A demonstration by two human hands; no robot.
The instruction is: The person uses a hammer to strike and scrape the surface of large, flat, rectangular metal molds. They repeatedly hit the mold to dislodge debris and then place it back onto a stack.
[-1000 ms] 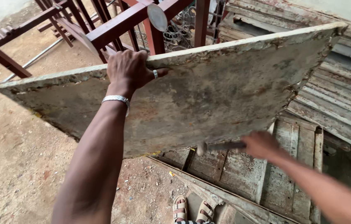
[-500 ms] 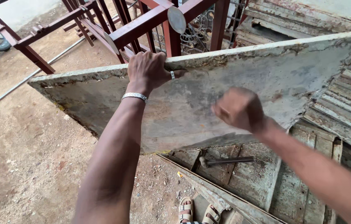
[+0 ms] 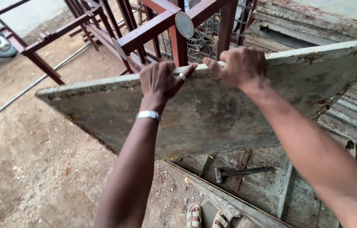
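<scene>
Left hand (image 3: 158, 80) and right hand (image 3: 241, 66), fingers curled over the top edge of a rusted metal sheet (image 3: 212, 112) held tilted above a hammer (image 3: 238, 172) on the floor. Likely heavy, stiff, sharp-edged; best gripped along that edge, hands apart.

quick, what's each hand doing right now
Left hand: closed on the top edge of the rusty metal sheet.
Right hand: closed on the same edge.
</scene>
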